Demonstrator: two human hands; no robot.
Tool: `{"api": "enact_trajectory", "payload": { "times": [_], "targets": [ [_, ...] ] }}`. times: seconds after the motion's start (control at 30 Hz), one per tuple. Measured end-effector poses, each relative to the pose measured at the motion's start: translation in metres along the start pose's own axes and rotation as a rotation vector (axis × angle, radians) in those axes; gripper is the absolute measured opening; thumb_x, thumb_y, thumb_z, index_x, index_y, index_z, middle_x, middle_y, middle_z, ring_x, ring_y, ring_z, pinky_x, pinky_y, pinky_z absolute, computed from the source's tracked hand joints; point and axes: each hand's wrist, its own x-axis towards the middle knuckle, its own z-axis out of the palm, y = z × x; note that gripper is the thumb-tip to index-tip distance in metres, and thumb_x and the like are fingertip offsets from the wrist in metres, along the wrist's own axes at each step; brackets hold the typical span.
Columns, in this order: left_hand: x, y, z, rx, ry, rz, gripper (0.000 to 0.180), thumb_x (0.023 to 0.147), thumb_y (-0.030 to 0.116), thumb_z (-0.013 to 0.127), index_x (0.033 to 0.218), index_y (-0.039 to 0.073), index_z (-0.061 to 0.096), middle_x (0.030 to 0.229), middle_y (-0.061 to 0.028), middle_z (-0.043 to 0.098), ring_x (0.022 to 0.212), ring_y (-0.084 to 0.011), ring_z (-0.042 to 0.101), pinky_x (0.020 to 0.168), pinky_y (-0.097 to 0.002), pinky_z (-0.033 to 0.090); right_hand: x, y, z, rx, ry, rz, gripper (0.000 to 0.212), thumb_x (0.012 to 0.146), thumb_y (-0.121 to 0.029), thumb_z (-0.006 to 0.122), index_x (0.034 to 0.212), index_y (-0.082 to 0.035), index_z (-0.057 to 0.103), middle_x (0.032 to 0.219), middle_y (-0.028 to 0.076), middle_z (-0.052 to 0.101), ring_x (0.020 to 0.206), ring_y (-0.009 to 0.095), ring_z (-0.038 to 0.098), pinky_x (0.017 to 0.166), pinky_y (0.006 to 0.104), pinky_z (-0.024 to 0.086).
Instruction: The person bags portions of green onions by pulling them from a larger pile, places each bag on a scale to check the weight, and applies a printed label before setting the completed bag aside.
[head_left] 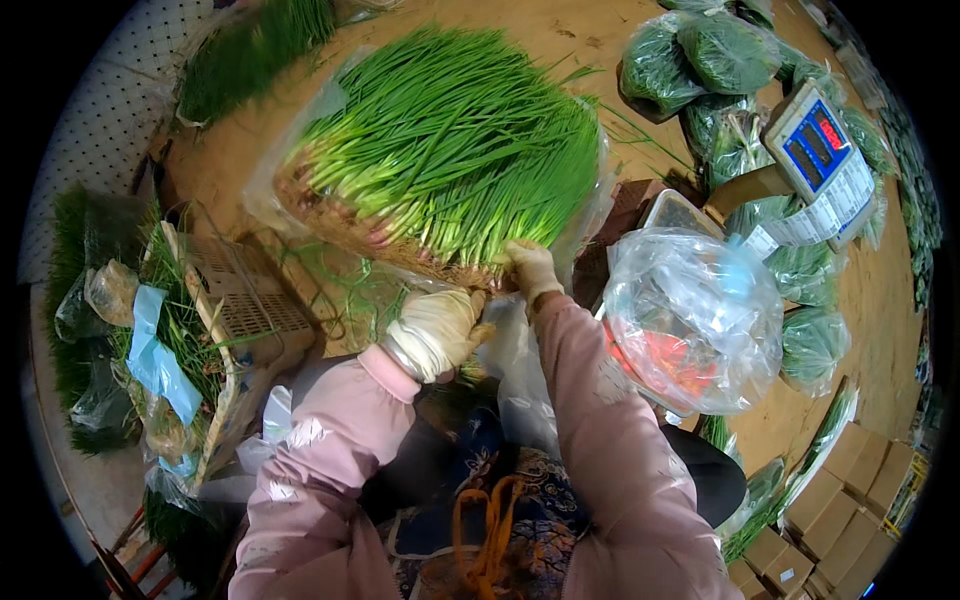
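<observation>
A wide heap of green onions (460, 150) lies before me on a clear plastic sheet, with its white and reddish root ends toward me and its green tops pointing away to the right. My right hand (530, 268), in a pale glove, closes on root ends at the near right corner of the heap. Just left of it and nearer, my left hand (437, 328), in a cream glove, is curled; whatever lies within its fingers is hidden. Below the right hand, a clear plastic bag (522, 375) hangs down over my lap.
To the right, a scale with a display (815, 140) stands behind a pile of clear plastic bags (695, 310). Bagged greens (730, 55) line the far right. A plastic crate (250, 295) sits at left beside loose greens. Cardboard boxes (840, 500) stack at lower right.
</observation>
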Motion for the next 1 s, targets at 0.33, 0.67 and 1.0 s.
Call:
{"api": "enact_trajectory", "payload": {
  "times": [0.33,0.67,1.0],
  "targets": [
    [-0.014,-0.008,-0.003,0.034,0.131,0.038,0.053,0.078,0.033,0.064,0.116,-0.001,0.052,0.074,-0.0160,0.060,0.070,-0.0328,0.059,0.062,-0.0405,0.047,0.011,0.004,0.014,-0.280,0.072,-0.217,0.008,0.081,-0.011,0.058,0.078,-0.004,0.060,0.066,0.005,0.061,0.057,0.013,0.056,0.053,0.0229,0.044],
    [0.007,-0.027,-0.003,-0.057,-0.226,-0.263,0.049,0.088,0.042,0.046,0.112,-0.001,0.050,0.101,-0.0263,0.057,0.092,-0.0392,0.057,0.080,-0.0449,0.045,-0.090,-0.018,-0.013,-1.247,-0.522,-0.794,0.023,0.080,-0.023,0.059,0.098,-0.009,0.064,0.095,0.013,0.064,0.085,0.031,0.061,0.073,0.0396,0.049],
    [0.083,-0.062,0.102,-0.491,0.092,-0.695,0.059,0.081,0.033,0.057,0.125,-0.004,0.043,0.113,-0.0279,0.055,0.105,-0.0386,0.054,0.091,-0.0398,0.042,-0.156,0.105,-0.070,-1.587,-0.716,0.057,0.038,0.083,-0.038,0.052,0.115,-0.017,0.057,0.117,0.013,0.057,0.108,0.031,0.054,0.095,0.0397,0.039]
  ]
}}
